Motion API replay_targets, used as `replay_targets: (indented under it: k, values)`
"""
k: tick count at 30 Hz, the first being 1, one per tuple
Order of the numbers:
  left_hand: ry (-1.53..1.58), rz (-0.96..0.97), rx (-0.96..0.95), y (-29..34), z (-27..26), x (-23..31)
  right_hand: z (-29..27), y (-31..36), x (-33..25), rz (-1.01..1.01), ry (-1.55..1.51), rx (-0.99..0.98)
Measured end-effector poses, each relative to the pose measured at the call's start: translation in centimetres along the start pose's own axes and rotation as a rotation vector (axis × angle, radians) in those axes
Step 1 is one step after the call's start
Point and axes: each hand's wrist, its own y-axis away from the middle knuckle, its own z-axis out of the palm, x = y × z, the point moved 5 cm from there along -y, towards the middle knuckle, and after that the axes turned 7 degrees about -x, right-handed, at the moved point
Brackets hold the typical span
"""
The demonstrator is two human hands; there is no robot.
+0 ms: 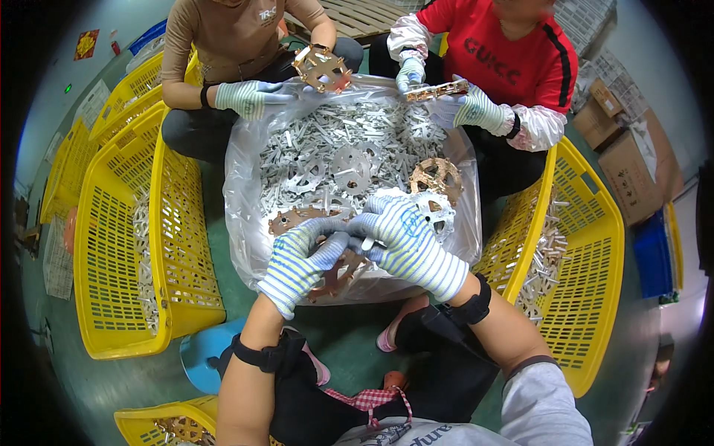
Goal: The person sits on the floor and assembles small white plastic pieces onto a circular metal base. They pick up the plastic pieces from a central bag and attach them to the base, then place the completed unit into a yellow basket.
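Note:
In striped work gloves, my left hand (301,256) and my right hand (405,236) meet at the near side of a plastic-lined bin. A small pale metal strip (367,244) shows in my right hand's closed fingers. The fingers of my left hand are pressed together beside it; what they grip is hidden. Just under my hands lies a copper-coloured cut-out plate (338,276), partly covered. Beyond the left hand is another coppery plate (294,219). Loose silvery metal strips (320,137) heap up in the bin, with silvery cut-out discs (352,169) on top.
Clear plastic lining (242,193) folds over the bin's sides. Opposite sit two gloved people, one holding a coppery round frame (321,68), the other a similar piece (437,91). Yellow crates (186,230) of strips stand left, another yellow crate (587,290) right. A blue tub (201,357) stands by my left arm.

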Motion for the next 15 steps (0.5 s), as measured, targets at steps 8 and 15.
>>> replay_targets:
  k: [8, 15]
  values:
    - [0.17, 0.089, 0.118, 0.1, -0.7, 0.9, -0.8, 1.5, 0.9, 0.391, -0.805, 0.187]
    - [0.074, 0.131, 0.166, 0.5, 0.0, 2.0, 0.7, 1.3, -0.8, 0.381, -0.974, 0.027]
